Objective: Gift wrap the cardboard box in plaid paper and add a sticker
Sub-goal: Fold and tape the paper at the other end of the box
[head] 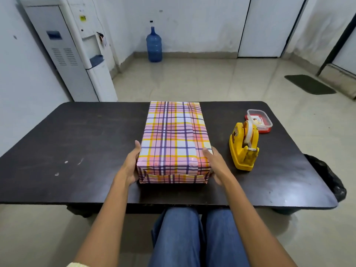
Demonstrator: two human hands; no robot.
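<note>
The box (173, 139), fully covered in pink, yellow and purple plaid paper, lies lengthwise in the middle of the dark table (77, 147). My left hand (132, 164) presses flat against its near left side. My right hand (215, 164) holds the near right side, thumb resting on the top edge. Both hands clasp the box between them. A clear plastic container (260, 119) with a red base, holding what looks like stickers, sits at the far right of the table.
A yellow tape dispenser (243, 147) stands just right of the box. A black bag (327, 176) hangs off the table's right edge. A water dispenser (77, 54) and a blue water jug (154, 45) stand on the floor beyond.
</note>
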